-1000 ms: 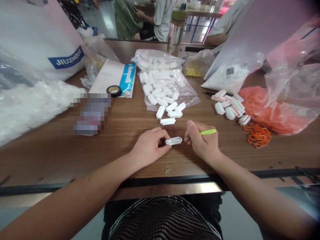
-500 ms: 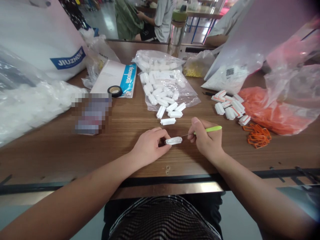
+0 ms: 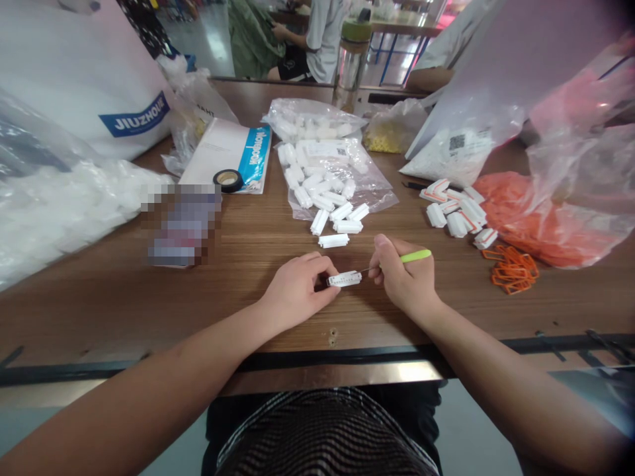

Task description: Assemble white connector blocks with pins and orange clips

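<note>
Between thumb and fingers, my left hand pinches one end of a white plastic connector housing, a small block with a row of holes facing me. My right hand is closed around a thin metal pick with a light-green handle. The pick's tip is at the housing's right end; I cannot tell whether it enters a hole. Just beyond my hands, several similar white housings lie loose, spilling from a clear plastic bag.
At right are white housings with orange strips, loose orange frames and a bag of orange parts. Black tape rests on a notebook, near a blurred-out object. A bottle stands behind; people sit beyond.
My right hand has shifted slightly left, bringing the pick closer to the housing's right end. My left hand and the housing stay in place.
</note>
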Demonstrator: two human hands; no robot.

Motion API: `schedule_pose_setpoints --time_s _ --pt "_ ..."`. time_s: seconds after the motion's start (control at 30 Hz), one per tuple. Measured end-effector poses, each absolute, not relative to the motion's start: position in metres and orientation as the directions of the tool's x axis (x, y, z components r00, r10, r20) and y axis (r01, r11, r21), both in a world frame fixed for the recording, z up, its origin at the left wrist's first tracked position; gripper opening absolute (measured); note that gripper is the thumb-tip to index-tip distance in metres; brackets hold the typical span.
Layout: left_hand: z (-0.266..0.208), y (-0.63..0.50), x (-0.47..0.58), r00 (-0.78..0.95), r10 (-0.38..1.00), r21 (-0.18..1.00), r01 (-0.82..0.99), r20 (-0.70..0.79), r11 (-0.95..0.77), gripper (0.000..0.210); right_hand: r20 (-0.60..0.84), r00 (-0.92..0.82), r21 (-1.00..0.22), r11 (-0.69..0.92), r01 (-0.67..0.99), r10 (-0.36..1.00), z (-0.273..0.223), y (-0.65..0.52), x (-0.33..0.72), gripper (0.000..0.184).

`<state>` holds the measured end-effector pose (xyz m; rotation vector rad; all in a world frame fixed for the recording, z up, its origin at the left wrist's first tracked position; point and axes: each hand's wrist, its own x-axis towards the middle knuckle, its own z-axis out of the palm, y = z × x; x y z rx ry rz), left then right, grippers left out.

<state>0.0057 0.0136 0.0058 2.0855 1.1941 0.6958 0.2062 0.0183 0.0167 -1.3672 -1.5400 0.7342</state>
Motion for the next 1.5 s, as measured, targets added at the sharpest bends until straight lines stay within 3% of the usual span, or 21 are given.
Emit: schedule_pose_setpoints --time_s 0.3,0.57,0.93,1.3,1.4,1.5 --pt "0.0057 0.0131 0.0058 0.444 0.888 0.744 0.554 0.116 -0.374 0.003 0.308 -0.059 -0.788 0.289 0.543 0.95 0.0198 0.0166 0.2013 0.047" --pt "0.006 0.0135 0.006 0.445 0.889 0.742 0.558 0.112 -0.373 0.004 0.239 0.072 -0.911 0.198 0.361 0.968 0.0158 0.0168 0.2088 0.05" --pt "0.0053 0.0133 0.0058 0.452 0.883 0.737 0.552 0.128 -0.389 0.003 0.226 0.04 -0.894 0.191 0.405 0.973 0.0168 0.0176 0.2067 0.049" --pt "0.0061 0.0127 0.0066 0.436 0.892 0.743 0.558 0.117 -0.371 0.003 0.325 -0.083 -0.736 0.307 0.604 0.942 0.0212 0.0126 0.2019 0.047" --pt "0.0068 0.0128 0.0067 0.442 0.889 0.746 0.551 0.121 -0.375 0.003 0.326 -0.075 -0.785 0.314 0.535 0.943 0.0202 0.0125 0.205 0.048" --pt "0.0068 0.0129 0.0063 0.446 0.887 0.747 0.547 0.121 -0.377 0.004 0.292 0.047 -0.874 0.247 0.418 0.955 0.0188 0.0155 0.2093 0.05"
